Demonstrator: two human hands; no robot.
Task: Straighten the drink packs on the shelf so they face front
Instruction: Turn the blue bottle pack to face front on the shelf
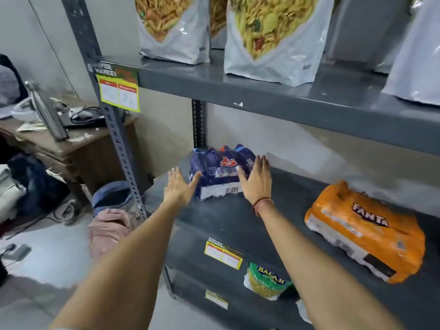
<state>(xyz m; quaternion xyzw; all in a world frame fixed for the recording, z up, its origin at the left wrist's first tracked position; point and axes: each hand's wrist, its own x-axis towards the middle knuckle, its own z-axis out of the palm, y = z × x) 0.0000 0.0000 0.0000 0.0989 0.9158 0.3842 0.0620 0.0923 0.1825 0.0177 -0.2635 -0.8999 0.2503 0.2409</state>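
On the middle shelf (228, 220) of a grey metal rack, near its left end and set back toward the wall, lies a dark blue shrink-wrapped drink pack (220, 173). Its bottle caps point to the rear and its barcode end faces the front edge, so its long axis runs roughly front to back, turned slightly so the near end swings a little to the right. Both hands flank it with fingers spread and flat, gripping nothing: the left hand (178, 186) sits at the pack's near left corner with the thumb touching the wrap, and the right hand (258, 179) rests against its right side, a red thread band on that wrist.

Well apart to the right on the same shelf lies an orange Fanta pack (364, 232), its long axis on a diagonal from rear left to front right, the logo facing up and its near end close to the shelf's front edge.

Grey snack bags (273, 48) stand on the shelf above, and a green Balaji bag (266, 281) shows on the shelf below. A cluttered wooden table (78, 144) stands left of the rack.
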